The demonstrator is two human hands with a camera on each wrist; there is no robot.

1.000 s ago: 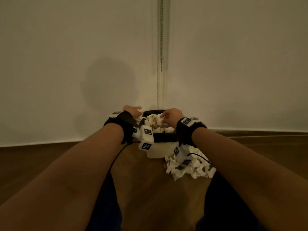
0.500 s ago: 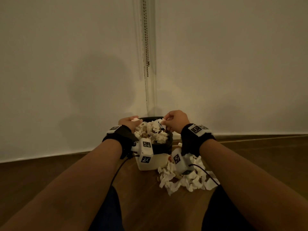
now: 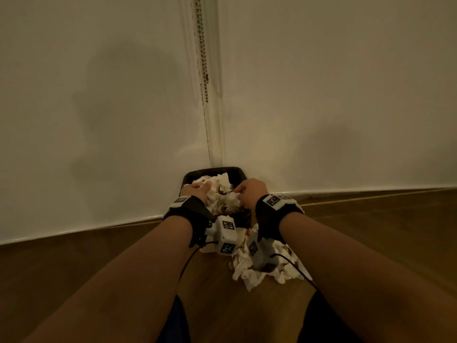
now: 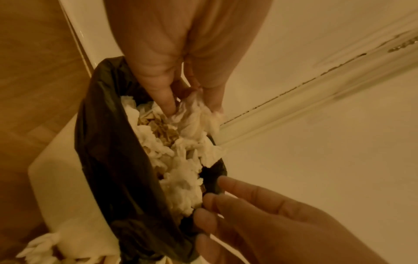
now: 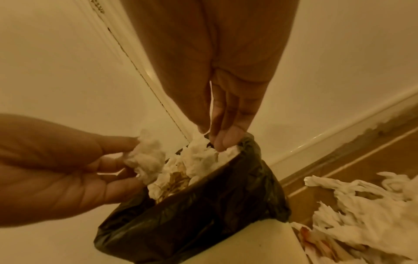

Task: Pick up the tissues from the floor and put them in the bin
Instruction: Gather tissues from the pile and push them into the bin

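Note:
A white bin (image 3: 207,248) with a black liner (image 3: 237,172) stands in the wall corner, heaped with crumpled white tissues (image 3: 223,191). My left hand (image 3: 201,188) is over the bin's left side and pinches a wad of tissue (image 5: 147,159) between thumb and fingers (image 4: 167,103). My right hand (image 3: 241,191) is at the right rim; its thumb and fingertips (image 5: 222,142) close on tissue at the liner's edge (image 5: 248,148). More loose tissues (image 3: 249,276) lie on the wooden floor by the bin's near right side, partly hidden by my right wrist camera.
White walls meet behind the bin, with a bead chain (image 3: 204,58) hanging down the corner. A white skirting board (image 3: 371,190) runs along the brown wooden floor (image 3: 99,256). My knees are at the bottom edge of the head view.
Both hands stay at the bin. The left hand has come further in over the tissue heap. The head view has drawn closer to the bin.

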